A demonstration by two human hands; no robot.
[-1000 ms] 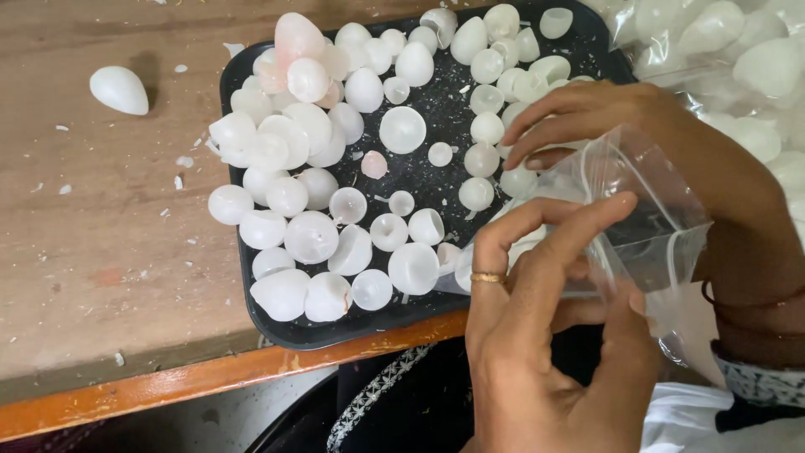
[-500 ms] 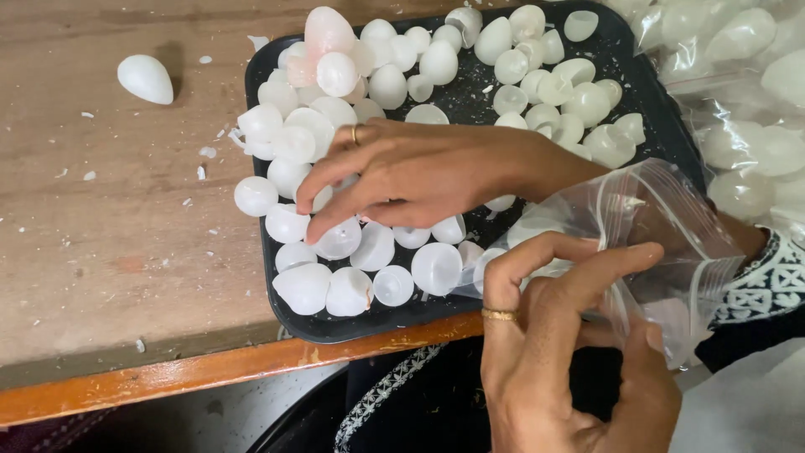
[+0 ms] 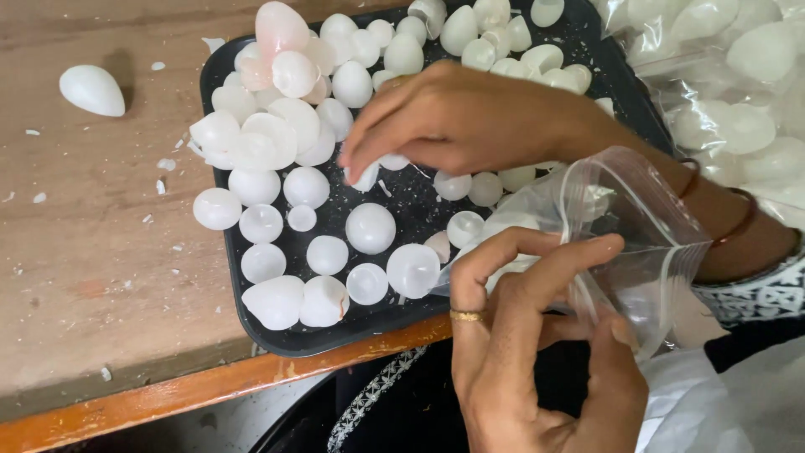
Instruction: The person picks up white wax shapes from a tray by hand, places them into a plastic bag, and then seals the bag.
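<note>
A worn wooden table (image 3: 101,277) filled the left and near part of the view, its near edge painted orange. On it sat a black tray (image 3: 277,323), heaped with white, rounded shells (image 3: 277,143), thickest at its far left and thinner toward the near edge. At the far right lay a pile of clear bags (image 3: 738,92) already packed with the same white pieces.

The right hand (image 3: 470,117) reached in from the right over the middle of the tray, fingers bent downward and pinched together on a small white shell piece (image 3: 366,176) just above the tray floor. The left hand (image 3: 537,335), a gold ring on one finger, was at the near right, thumb and fingers clamped on the rim of a clear zip bag (image 3: 637,243), held open just beside the tray's near right corner with a few white pieces inside.

One lone white shell (image 3: 92,90) rested on the table at the far left, well apart from the tray, among scattered white crumbs (image 3: 163,164).
</note>
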